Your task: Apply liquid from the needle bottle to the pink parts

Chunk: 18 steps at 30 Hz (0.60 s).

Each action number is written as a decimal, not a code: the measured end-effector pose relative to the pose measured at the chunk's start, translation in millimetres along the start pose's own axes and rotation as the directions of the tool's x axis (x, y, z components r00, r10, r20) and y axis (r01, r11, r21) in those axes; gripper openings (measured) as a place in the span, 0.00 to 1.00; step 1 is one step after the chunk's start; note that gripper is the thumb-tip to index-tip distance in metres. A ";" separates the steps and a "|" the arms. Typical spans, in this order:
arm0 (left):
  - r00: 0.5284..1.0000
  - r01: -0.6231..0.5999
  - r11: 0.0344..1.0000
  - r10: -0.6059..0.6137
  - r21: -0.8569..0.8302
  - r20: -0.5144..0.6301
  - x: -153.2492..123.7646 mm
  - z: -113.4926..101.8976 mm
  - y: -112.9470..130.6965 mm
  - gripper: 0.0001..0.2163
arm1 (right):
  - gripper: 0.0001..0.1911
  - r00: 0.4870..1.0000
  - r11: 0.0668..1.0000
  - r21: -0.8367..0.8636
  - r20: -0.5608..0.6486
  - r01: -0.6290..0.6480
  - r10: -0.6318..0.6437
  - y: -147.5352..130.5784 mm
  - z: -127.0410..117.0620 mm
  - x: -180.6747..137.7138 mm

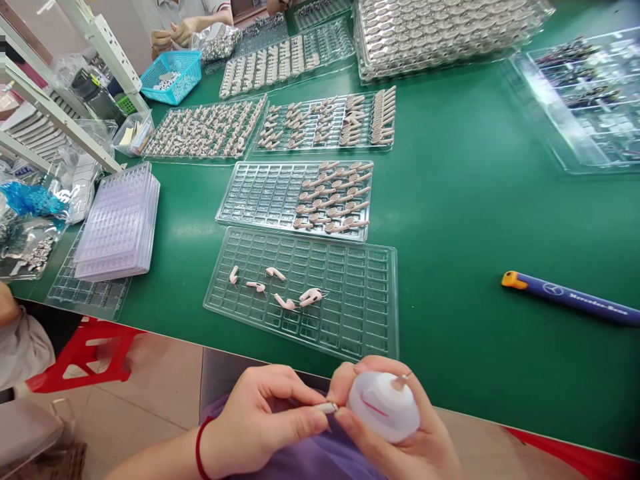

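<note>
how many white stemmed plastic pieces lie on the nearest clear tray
5: leftmost white piece, center-left piece, upper-middle piece, lower-middle piece and rightmost piece, which may hide another.

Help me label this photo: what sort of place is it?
Probably a small-electronics assembly workshop: a long green workbench, gridded trays of earbud-shaped parts, and another person's hands across it.
</note>
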State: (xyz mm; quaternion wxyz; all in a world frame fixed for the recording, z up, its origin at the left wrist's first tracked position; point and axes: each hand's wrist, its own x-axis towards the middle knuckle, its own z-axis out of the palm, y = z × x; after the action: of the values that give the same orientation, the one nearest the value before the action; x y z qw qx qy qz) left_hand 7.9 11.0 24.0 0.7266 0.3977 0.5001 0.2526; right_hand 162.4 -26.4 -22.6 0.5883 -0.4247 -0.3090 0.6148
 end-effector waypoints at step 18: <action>0.734 -0.440 0.469 0.679 0.766 0.005 2.3 -31.2 -19.5 0.06 | 0.27 0.895 0.724 -0.528 0.235 0.445 -0.379 11.0 -47.7 -4.4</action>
State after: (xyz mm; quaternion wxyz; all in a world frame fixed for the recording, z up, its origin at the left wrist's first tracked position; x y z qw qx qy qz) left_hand -20.8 12.1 0.8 0.2965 0.7493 0.5000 0.3172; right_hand 199.4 -37.7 -53.0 0.5380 -0.4661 -0.5966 0.3706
